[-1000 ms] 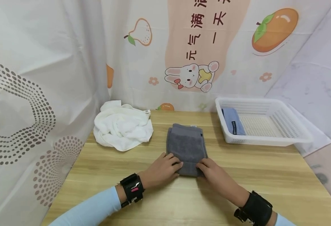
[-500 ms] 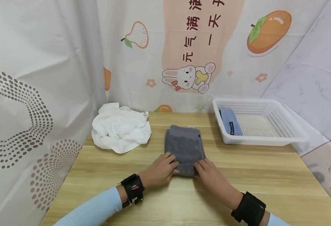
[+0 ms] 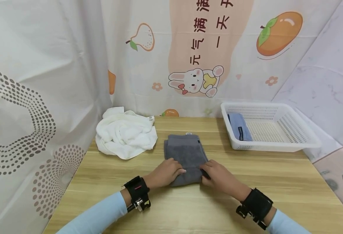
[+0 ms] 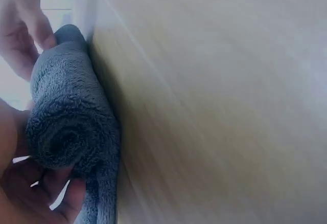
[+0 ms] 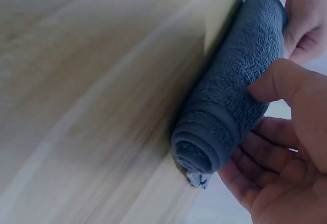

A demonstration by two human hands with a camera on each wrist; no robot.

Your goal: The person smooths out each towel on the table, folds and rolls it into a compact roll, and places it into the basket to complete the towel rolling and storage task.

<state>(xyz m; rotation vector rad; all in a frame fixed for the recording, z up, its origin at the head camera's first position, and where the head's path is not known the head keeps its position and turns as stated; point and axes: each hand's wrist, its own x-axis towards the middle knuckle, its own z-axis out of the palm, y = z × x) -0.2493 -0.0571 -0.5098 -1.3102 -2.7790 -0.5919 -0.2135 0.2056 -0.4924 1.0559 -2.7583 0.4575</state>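
Grey towel [image 3: 186, 152] flat on the wooden table [image 3: 195, 211], square in front of me. Its near edge is wound into a roll [image 5: 235, 75]; the unrolled length runs away toward the back, a small white label [image 3: 188, 133] poking out past the far edge.

Left hand [image 3: 166, 171]: fingers curled at the left end of the roll, gripping it. Right hand [image 3: 218, 175]: pinching the other end, thumb [image 5: 278, 78] on the pile, fingers bent around the opposite side.

The two ends differ. From the left wrist, a spiral with a small hollow at its heart; from the right wrist, the layers stand stepped and a little looser. In the head view the roll sits slightly askew to the towel's length.

My judgement on technique: turn both ends by equal amounts, or the skew should grow. Thumbs push forward, fingers tuck the wound layers back; a slight pull toward me before each turn ought to take up slack. Extra snugness wanted on the right. Plush pile probably grips itself well but springs open if let go, so one hand should hold while the other shifts. Worth keeping the side edges flush too.

Nearby: crumpled white towel [image 3: 126, 131] back left; white basket [image 3: 277, 147] back right, folded blue cloth [image 3: 239, 125] along its left wall.
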